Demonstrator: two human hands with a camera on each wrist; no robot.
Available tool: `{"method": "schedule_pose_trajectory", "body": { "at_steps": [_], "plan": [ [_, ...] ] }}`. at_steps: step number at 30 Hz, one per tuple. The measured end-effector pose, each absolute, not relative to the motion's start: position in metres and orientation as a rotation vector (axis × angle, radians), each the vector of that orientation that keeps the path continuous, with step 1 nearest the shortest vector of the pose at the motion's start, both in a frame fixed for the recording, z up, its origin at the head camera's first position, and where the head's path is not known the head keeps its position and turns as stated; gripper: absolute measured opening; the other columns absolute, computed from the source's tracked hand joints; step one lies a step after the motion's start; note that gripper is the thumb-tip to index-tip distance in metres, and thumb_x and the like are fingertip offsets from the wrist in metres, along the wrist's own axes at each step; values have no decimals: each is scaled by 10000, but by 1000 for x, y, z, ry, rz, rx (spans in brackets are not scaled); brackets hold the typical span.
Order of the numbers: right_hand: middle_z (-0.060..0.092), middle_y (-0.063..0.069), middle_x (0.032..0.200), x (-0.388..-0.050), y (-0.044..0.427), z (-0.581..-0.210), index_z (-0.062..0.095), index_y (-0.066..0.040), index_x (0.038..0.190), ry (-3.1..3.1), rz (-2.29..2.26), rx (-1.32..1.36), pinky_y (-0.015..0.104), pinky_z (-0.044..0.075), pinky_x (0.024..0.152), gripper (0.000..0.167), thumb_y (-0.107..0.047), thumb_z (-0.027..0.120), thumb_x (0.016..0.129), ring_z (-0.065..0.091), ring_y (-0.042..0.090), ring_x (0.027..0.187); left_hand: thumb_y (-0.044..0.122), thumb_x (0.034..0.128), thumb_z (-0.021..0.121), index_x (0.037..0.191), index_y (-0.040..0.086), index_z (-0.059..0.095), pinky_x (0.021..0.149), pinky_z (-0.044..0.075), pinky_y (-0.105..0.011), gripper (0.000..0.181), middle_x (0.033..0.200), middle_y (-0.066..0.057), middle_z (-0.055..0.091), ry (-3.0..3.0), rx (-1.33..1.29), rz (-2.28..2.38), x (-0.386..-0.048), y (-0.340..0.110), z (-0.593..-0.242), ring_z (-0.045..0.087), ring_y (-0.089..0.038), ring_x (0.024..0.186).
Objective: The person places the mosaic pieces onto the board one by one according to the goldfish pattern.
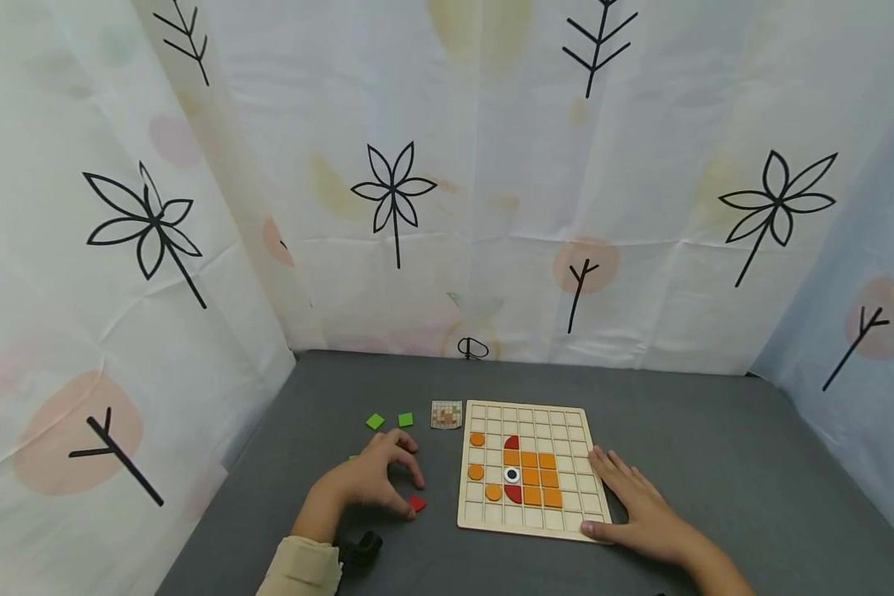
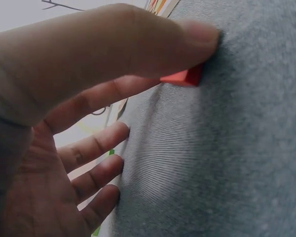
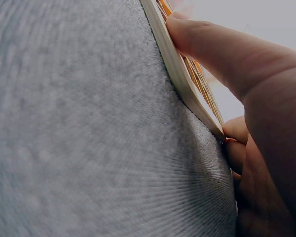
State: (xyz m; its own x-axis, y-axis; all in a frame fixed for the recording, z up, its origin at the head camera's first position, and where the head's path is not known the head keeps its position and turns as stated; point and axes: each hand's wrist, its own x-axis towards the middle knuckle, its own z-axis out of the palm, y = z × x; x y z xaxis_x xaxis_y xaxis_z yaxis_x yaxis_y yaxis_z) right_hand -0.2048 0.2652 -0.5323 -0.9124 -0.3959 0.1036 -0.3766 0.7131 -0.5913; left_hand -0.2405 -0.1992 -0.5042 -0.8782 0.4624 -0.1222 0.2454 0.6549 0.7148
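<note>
My left hand [image 1: 372,472] is low over the table, left of the wooden grid board [image 1: 484,521]. A small red piece [image 1: 417,503] lies on the cloth by its thumb tip, with the index fingertip close above. In the left wrist view the thumb partly covers the red piece [image 2: 185,78], so index contact is hidden. My right hand [image 1: 641,517] rests at the board's near right corner, its thumb on the front edge and extended fingers along the right side. On the board are orange squares [image 1: 531,476], three orange discs [image 1: 476,472], two red rounded pieces [image 1: 513,494] and a white-and-black eye piece [image 1: 511,475].
Two green squares [image 1: 406,420] lie beyond the left hand, with another green bit [image 1: 353,457] partly hidden beside it. A small pattern card [image 1: 446,415] sits at the board's upper left. Grey cloth [image 1: 678,430] covers the table, and printed curtains [image 1: 477,273] hang behind.
</note>
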Motion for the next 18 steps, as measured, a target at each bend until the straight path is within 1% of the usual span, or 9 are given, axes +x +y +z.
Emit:
{"method": "schedule_pose_trajectory", "body": {
  "at_steps": [2,4,6,7,9,11,13,16,18],
  "plan": [
    [320,196,1724,-205,265,-532,341,-58,1665,2880,-982,-653,-17,-127,1085,1067,-575,817,862,195,314,1649,298,703,992,874,339,796,1080,372,-691,263,1383,3,505,2590,569,1054,-241,-200,-506,379,-282,1337],
    [318,189,1727,-205,266,-533,339,-69,1668,2877,-982,-647,-17,-129,1087,1069,-588,812,862,91,110,1658,312,730,980,863,346,792,1081,374,-684,233,1374,11,507,2602,570,1052,-242,-200,-508,381,-273,1329],
    [319,183,1729,-205,266,-534,341,-79,1669,2874,-988,-644,-19,-130,1087,1068,-595,810,860,-5,-124,1574,324,751,970,853,353,789,1086,375,-674,210,1364,18,512,2613,567,1052,-243,-200,-510,384,-261,1321],
    [323,186,1726,-205,266,-535,345,-77,1668,2874,-991,-649,-19,-128,1085,1067,-594,811,859,-38,-205,1519,324,758,967,849,353,788,1088,375,-671,202,1359,19,515,2616,566,1056,-243,-200,-511,386,-257,1318],
    [326,186,1725,-205,265,-536,349,-80,1667,2872,-997,-651,-18,-127,1085,1066,-594,813,856,-81,-316,1409,316,765,963,850,346,791,1092,374,-660,194,1350,17,522,2622,568,1063,-244,-201,-512,391,-253,1308],
    [333,190,1721,-206,266,-536,354,-76,1664,2875,-999,-659,-17,-126,1086,1064,-591,815,855,-86,-331,1393,305,766,965,857,337,797,1088,380,-649,194,1344,10,531,2632,579,1068,-244,-201,-513,400,-252,1296],
    [334,188,1721,-206,266,-536,353,-78,1665,2879,-996,-661,-15,-126,1092,1063,-595,812,857,-72,-305,1424,300,767,964,866,331,803,1090,382,-636,192,1341,7,538,2639,586,1069,-245,-201,-513,405,-250,1290],
    [339,184,1720,-206,266,-536,352,-81,1666,2894,-982,-664,-10,-125,1099,1061,-597,810,860,12,-117,1577,301,769,960,880,333,807,1090,387,-625,191,1332,14,545,2649,591,1069,-246,-201,-514,412,-243,1281],
    [342,181,1719,-206,266,-536,350,-83,1667,2903,-973,-665,-8,-125,1101,1059,-594,810,861,102,57,1642,305,773,955,885,338,807,1098,387,-622,188,1325,26,548,2649,580,1077,-247,-201,-515,412,-235,1283]
  ]
}}
